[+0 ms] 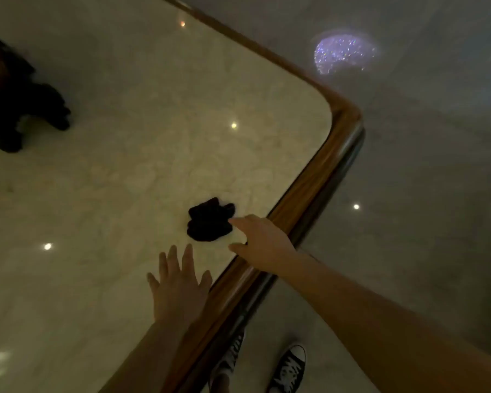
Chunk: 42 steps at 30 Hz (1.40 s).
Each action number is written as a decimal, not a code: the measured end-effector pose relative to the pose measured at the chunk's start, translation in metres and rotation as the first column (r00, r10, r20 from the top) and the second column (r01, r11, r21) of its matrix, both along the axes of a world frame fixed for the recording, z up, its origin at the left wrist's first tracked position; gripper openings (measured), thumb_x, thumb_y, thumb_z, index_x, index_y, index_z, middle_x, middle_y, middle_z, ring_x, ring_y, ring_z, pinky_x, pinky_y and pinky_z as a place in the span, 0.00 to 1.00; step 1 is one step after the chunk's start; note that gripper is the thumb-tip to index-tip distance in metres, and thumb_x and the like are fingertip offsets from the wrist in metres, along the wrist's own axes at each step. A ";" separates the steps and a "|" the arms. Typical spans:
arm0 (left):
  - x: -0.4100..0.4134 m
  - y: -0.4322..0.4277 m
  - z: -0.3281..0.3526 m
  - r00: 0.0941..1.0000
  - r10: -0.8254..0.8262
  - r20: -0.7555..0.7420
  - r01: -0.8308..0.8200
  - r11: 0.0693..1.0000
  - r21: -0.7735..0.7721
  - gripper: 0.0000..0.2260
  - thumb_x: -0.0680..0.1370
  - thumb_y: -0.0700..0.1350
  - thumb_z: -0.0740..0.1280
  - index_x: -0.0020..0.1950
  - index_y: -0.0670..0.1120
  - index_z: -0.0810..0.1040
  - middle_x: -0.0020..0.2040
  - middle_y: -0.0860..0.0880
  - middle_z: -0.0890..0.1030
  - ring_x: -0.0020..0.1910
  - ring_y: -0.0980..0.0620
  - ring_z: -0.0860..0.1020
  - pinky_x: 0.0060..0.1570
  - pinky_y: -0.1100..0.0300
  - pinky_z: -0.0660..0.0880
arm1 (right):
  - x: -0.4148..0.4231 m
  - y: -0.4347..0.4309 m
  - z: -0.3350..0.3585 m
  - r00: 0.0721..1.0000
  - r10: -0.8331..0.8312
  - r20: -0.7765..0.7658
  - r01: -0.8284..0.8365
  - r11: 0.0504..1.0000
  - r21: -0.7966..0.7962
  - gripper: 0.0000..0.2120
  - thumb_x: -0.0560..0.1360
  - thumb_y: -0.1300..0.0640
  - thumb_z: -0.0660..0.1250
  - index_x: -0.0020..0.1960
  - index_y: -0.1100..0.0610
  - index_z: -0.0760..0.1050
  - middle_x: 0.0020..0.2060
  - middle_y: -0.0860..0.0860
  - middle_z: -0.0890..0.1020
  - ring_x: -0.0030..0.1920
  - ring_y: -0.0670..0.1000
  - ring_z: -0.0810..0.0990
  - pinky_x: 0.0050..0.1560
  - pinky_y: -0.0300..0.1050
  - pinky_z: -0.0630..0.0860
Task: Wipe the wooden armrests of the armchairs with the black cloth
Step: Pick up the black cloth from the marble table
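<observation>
The black cloth lies crumpled in a small heap on the pale marble top of the desk, close to the near edge and not far from the rounded corner. A wooden rim with a darker metal band beneath it frames the top.

The right hand reaches in over that rim from the right, its grip spread: the forefinger stretches toward the right side of the cloth and the thumb hangs lower, apart from it. The fingertip looks to be just at the cloth's edge, though the dim, soft picture does not settle whether it touches. Nothing is pinched in this hand.

The left hand is held flat above or on the marble, just below the cloth, fingers fanned and pointing away from the person. Its grip is spread as well and holds nothing.

At the far left edge of the desk sits a dark, bulky object, too shadowed to name. Small bright spots of light reflect off the polished top. Beyond the desk is a grey glossy floor, which carries a sparkling violet patch of reflected light. Two dark lace-up sneakers stand on the floor beside the desk edge at the bottom.
</observation>
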<state>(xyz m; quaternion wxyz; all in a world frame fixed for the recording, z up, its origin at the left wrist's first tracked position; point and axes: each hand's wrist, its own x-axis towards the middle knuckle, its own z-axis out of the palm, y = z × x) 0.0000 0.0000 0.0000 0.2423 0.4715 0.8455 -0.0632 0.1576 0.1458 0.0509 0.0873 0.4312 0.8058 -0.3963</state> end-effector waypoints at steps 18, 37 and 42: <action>-0.054 0.029 -0.095 0.995 -0.013 -0.101 0.004 0.996 -0.093 0.42 0.73 0.74 0.48 0.79 0.54 0.38 0.80 0.42 0.39 0.77 0.36 0.40 0.68 0.29 0.56 | -0.096 0.020 -0.121 0.972 0.132 0.195 -0.186 0.939 0.290 0.23 0.79 0.58 0.63 0.71 0.44 0.65 0.71 0.56 0.63 0.61 0.65 0.66 0.55 0.59 0.75; 0.008 0.089 0.066 0.962 -0.268 -0.044 0.271 0.939 0.209 0.35 0.78 0.65 0.51 0.79 0.54 0.40 0.81 0.45 0.43 0.79 0.42 0.41 0.74 0.34 0.48 | 0.048 0.031 0.059 0.958 -0.284 -0.049 0.284 0.902 0.323 0.21 0.75 0.54 0.70 0.66 0.42 0.72 0.56 0.50 0.72 0.57 0.58 0.74 0.53 0.56 0.78; 0.037 0.096 0.131 0.925 -0.369 -0.087 0.378 0.873 0.308 0.35 0.77 0.65 0.53 0.80 0.53 0.45 0.81 0.44 0.48 0.79 0.41 0.44 0.73 0.33 0.49 | 0.095 0.021 0.128 0.929 -0.358 -0.097 0.369 0.868 0.331 0.23 0.73 0.54 0.71 0.66 0.43 0.73 0.56 0.51 0.73 0.56 0.58 0.76 0.55 0.57 0.77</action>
